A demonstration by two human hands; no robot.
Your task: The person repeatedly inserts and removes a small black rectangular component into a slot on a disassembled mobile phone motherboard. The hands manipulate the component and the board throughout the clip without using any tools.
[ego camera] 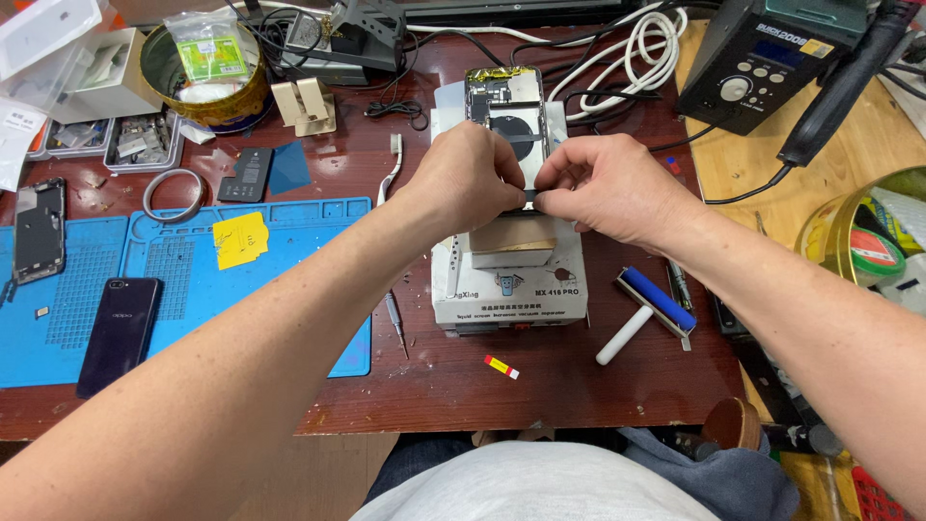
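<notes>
Both hands' fingers (518,183) on open phone (506,116); white separator box (508,289), yellow sticky label (239,239) leftward.

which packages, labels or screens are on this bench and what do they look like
Clear bag: in the gold tin at top left, green card inside.
Yellow label: on the blue mat, crumpled square.
Small sticker: near the front table edge, yellow, red and white strip.
Station display: top right on the black unit, small blue rectangle.
Dark phone: on the mat at left, its glossy back facing up.
</notes>
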